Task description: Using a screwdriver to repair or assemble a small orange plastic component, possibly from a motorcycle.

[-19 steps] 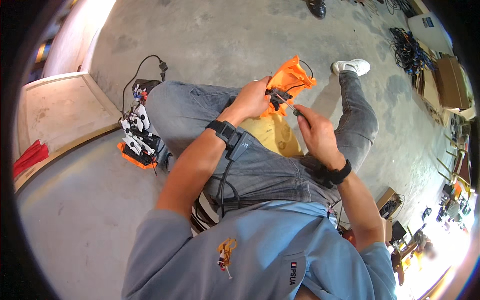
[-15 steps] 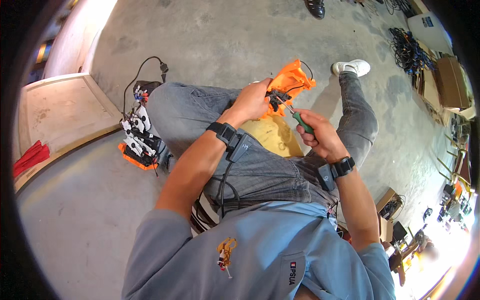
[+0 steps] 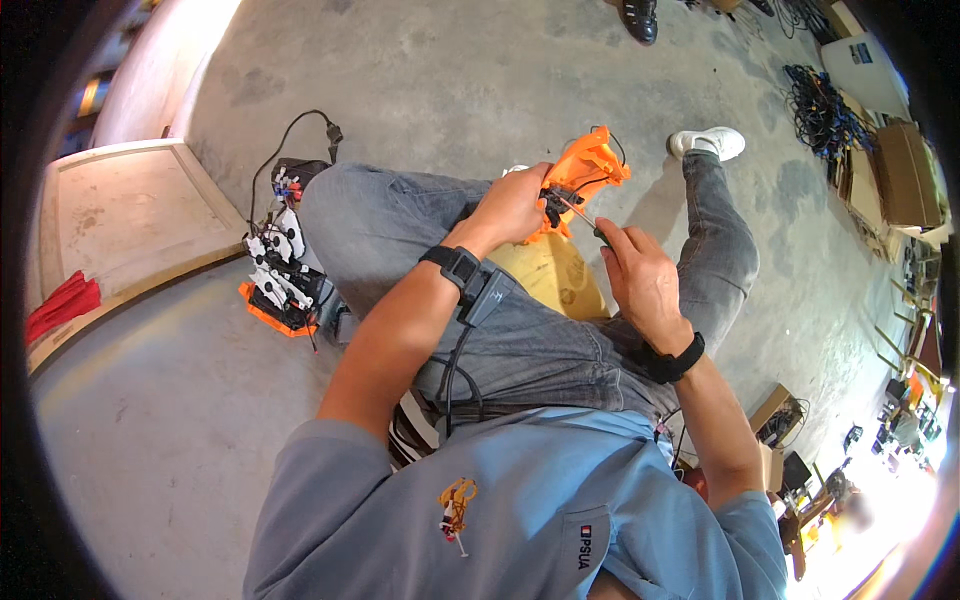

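Observation:
My left hand (image 3: 512, 207) is closed around an orange plastic housing (image 3: 592, 160), holding it above my lap. A black part (image 3: 555, 206) sits in the housing beside my fingers, and a thin black cable loops along it. My right hand (image 3: 645, 285) grips a screwdriver (image 3: 583, 216), its palm turned downward. The metal shaft slants up and left to the black part; whether the tip sits in a screw is too small to tell. My fingers cover most of the handle. Below the housing, between my legs, shows a yellow surface (image 3: 555, 278).
Left of my knee stand white-and-black mechanical parts on an orange base (image 3: 280, 285), with a cable and plug (image 3: 333, 132). A wooden panel (image 3: 120, 215) holds a red cloth (image 3: 65, 303). Coiled cables (image 3: 825, 110) and cardboard boxes (image 3: 910, 175) lie far right. Another person's black shoe (image 3: 640, 20) shows at the top.
My right hand has rolled over, its back now facing up, covering the screwdriver's green handle. The left hand still holds the orange housing, in nearly the same place.

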`<state>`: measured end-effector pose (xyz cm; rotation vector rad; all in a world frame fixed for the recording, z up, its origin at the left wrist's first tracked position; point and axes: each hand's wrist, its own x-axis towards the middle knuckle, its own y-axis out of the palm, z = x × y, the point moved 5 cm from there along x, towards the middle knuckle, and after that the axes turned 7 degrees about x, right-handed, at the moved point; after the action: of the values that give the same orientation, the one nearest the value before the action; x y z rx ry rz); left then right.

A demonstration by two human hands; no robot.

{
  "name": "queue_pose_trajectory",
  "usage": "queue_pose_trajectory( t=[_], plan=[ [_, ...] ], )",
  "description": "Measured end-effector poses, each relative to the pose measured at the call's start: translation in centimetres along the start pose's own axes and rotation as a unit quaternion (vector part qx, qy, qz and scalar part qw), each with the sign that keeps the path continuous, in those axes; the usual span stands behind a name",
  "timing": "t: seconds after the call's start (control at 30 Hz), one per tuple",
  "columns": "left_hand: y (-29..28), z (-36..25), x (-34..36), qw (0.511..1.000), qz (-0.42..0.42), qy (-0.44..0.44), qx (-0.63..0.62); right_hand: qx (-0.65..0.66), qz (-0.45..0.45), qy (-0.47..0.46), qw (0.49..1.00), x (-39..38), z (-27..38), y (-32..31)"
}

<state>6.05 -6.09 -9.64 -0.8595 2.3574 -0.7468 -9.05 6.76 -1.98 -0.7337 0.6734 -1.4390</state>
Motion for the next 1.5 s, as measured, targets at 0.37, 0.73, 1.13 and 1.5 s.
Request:
queue_pose_trajectory(
  t=[0.37, 0.73, 1.13, 1.5],
  plan=[
    [0.0, -0.3, -0.3, 1.000, 0.007, 0.009, -0.010, 0.659, 0.138, 0.436, 0.597, -1.3, -4.4, 2.7],
    [0.1, 0.0, -0.1, 1.000, -0.009, 0.005, 0.005, 0.040, 0.002, 0.034, 0.999, 0.4, -0.3, -0.3],
    [-0.1, 0.0, -0.2, 0.999, 0.015, -0.019, 0.027, 0.657, 0.115, 0.435, 0.605, -1.2, -3.7, 3.2],
    [0.3, 0.9, 0.1, 1.000, 0.000, -0.007, -0.007, 0.031, 0.026, 0.032, 0.999, 0.7, -0.4, 0.0]
  ],
)
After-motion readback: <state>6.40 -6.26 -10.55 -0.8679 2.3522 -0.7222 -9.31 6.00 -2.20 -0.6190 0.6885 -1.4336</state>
